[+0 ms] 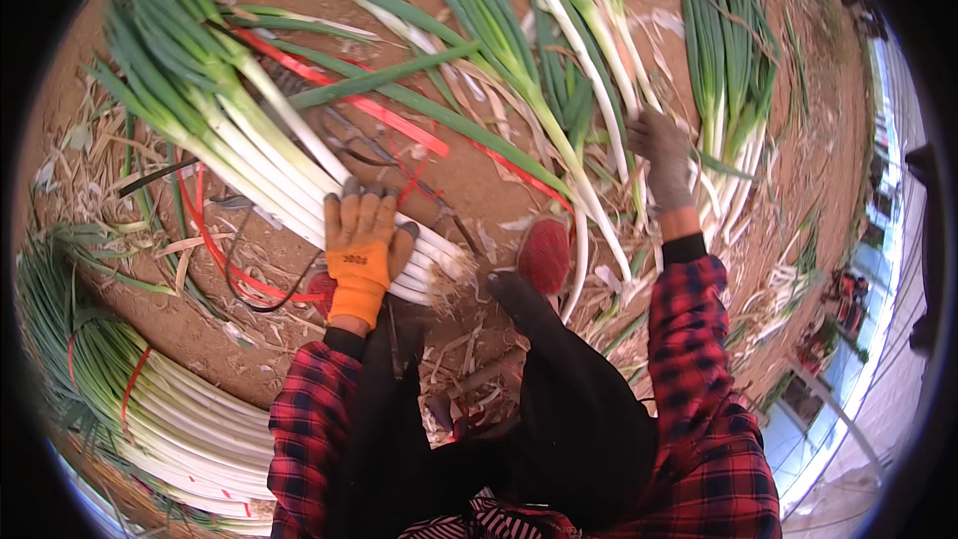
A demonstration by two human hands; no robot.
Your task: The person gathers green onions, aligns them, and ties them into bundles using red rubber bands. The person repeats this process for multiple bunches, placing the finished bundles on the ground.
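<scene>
My left hand (364, 243), in an orange glove with grey fingertips, lies palm down on a bunch of green onions (262, 157). Its fingers are close together, pressed on the white stems near the roots. To the right, my right hand (662, 153), in a dirty grey-brown glove, is at the pale stems of loose green onions (614, 52); its fingers are partly hidden and blurred, so a hold cannot be told. A red plastic strap (337, 86) runs under the leaves of the left bunch. More loose green onions (494, 30) lie on the soil between my hands.
Bundles of green onions (179, 397) bound with red ties lie at the lower left. Another pile of green onions (730, 75) is at the right. Dark rods and a thin black loop (262, 307) lie beside the left bunch. A red shoe (544, 256) stands near the roots. Dry husks litter the ground.
</scene>
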